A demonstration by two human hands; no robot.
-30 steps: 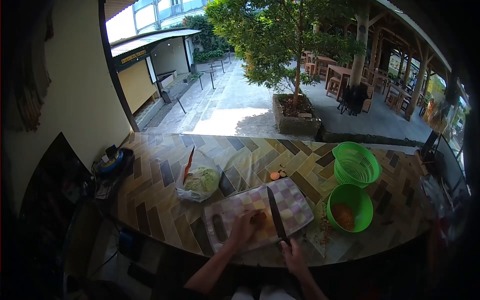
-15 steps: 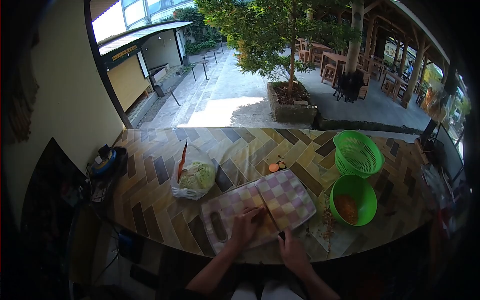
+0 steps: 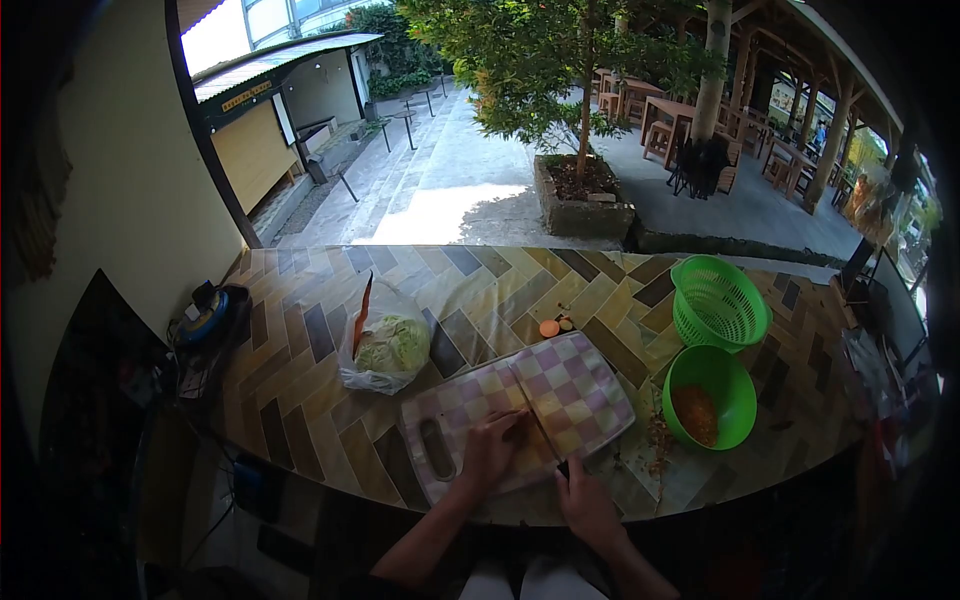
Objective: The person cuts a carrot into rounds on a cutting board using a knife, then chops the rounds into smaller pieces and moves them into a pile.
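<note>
Knife [image 3: 537, 417] in my right hand [image 3: 585, 500], over the board [image 3: 588, 385]
I'm clamped on its near end, palm hiding most of the handle [image 3: 563, 468]; the rest runs out ahead of my grip, tip aimed away from me and a bit left, edge-on so I barely see more than a thin line. My left hand [image 3: 490, 450] sits just left of it, fingers bunched. What's under them is hidden, so I can't tell if they're gripping anything.

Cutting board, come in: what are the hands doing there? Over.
Right hand grips knife, blade across cutting board. Left hand beside blade; what it holds, unclear. Plastic bag and green bowl both off the board.
</note>
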